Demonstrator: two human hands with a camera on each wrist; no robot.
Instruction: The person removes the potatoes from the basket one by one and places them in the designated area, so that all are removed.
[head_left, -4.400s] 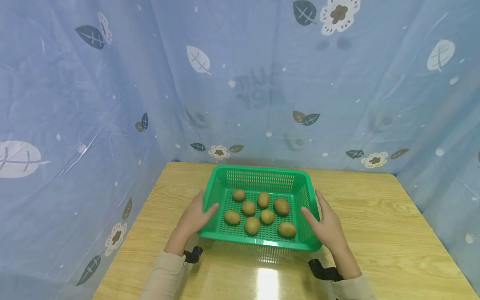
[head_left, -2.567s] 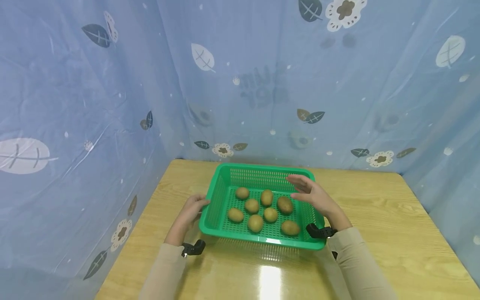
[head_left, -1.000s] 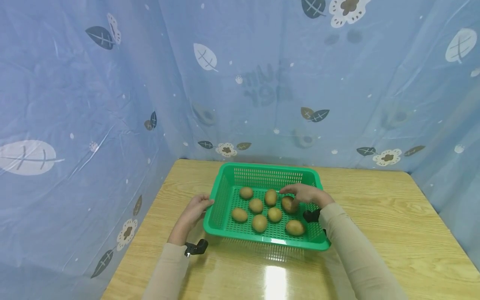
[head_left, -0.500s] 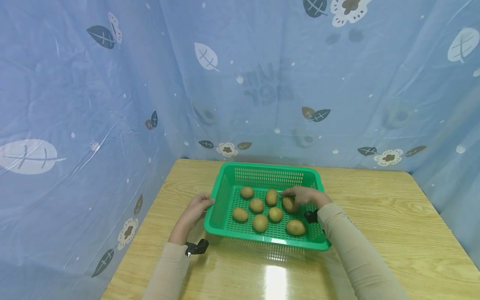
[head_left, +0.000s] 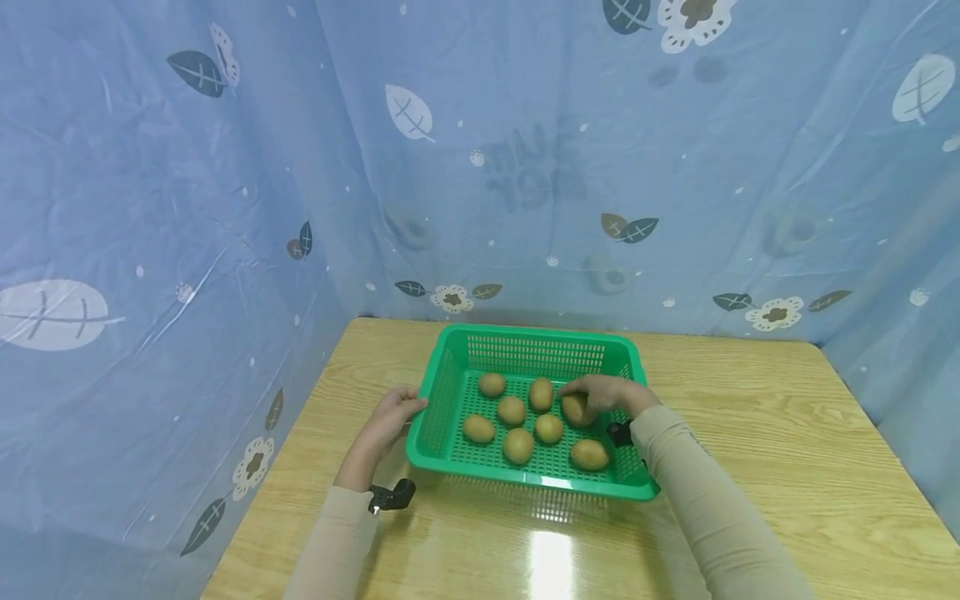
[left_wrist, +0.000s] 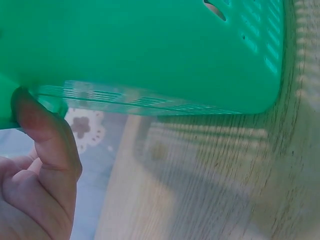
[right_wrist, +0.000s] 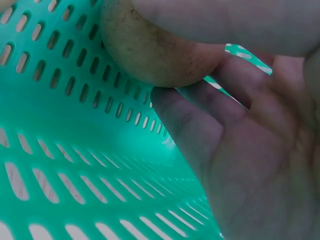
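A green plastic basket (head_left: 528,477) with slotted walls stands on the table, several brown potatoes (head_left: 518,447) spread over its floor. My left hand (head_left: 388,423) grips the left rim; in the left wrist view, a bent finger of that hand (left_wrist: 47,150) hooks onto the basket's edge (left_wrist: 150,60). Inside the basket, toward the right, my right hand (head_left: 611,392) holds the rightmost back potato (head_left: 575,410) from above. The right wrist view has this potato (right_wrist: 155,50) between the thumb and curled fingers (right_wrist: 192,120). Part of it is hidden by the hand.
The light wooden table (head_left: 750,433) extends on both sides of the basket. A blue patterned curtain (head_left: 480,208) hangs behind and along both sides. A black wrist mount (head_left: 393,495) sits at the left wrist, near the basket's front left corner.
My right hand has left the basket's right side, reached inside and taken hold of a potato. The left hand has shifted its grip on the left rim. Little differs over the last half second.
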